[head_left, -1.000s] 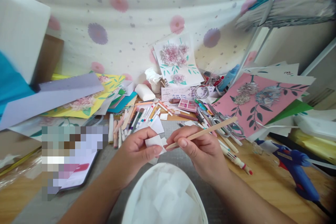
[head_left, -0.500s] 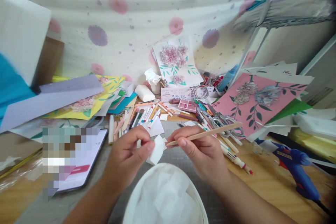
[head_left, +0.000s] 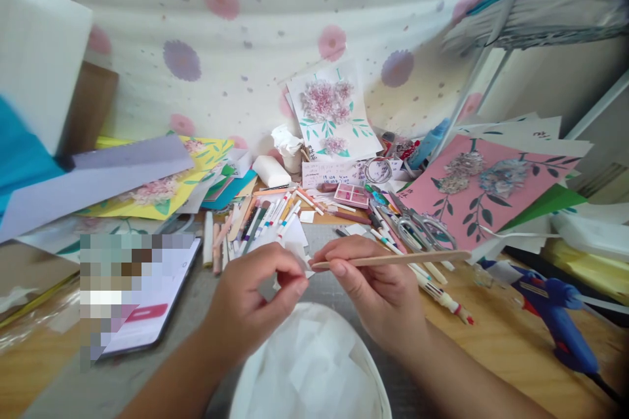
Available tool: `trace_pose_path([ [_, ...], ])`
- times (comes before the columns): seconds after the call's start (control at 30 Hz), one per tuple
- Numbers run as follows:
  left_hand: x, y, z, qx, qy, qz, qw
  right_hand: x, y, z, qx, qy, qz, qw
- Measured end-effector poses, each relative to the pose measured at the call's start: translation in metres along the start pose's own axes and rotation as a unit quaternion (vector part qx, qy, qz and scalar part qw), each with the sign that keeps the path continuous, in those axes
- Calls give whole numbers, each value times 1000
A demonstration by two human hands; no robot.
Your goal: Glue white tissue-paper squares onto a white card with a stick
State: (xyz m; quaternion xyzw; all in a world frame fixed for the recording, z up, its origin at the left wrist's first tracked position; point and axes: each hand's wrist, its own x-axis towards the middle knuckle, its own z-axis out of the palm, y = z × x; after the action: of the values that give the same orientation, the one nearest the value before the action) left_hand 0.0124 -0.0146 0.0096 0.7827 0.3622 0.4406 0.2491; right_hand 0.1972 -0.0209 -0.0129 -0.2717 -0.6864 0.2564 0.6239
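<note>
My left hand has its thumb and forefinger pinched together, just left of the tip of a wooden craft stick. A small piece of white paper shows behind those fingertips, mostly hidden by them. My right hand grips the flat wooden craft stick between thumb and fingers, its rounded end pointing right and its other end toward the left hand. Below both hands stands a white round container with several thin white paper pieces in it.
Pens and markers lie behind the hands, with scissors to their right. A blue glue gun rests at far right. At left lies a phone. Flower pictures, one on pink paper, surround the work area.
The left hand has moved right, closer to the stick's tip, and the white paper is now mostly covered by its fingers. The stick has tilted nearer to level.
</note>
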Motion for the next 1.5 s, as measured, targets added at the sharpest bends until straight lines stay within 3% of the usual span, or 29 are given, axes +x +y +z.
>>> trace_pose_path([
  [0.2, 4, -1, 6, 22, -11, -77, 997, 3, -6, 1, -45, -6, -55, 997],
  [0.47, 4, 0, 6, 46, -2, -111, 993, 4, -4, 3, -82, -38, -104, 990],
  [0.9, 4, -3, 5, 26, -16, -137, 990, 1, -3, 3, -35, -22, -40, 998],
  [1.5, 5, 1, 4, 6, -29, -183, 983, 2, -4, 3, -41, -20, -57, 997],
])
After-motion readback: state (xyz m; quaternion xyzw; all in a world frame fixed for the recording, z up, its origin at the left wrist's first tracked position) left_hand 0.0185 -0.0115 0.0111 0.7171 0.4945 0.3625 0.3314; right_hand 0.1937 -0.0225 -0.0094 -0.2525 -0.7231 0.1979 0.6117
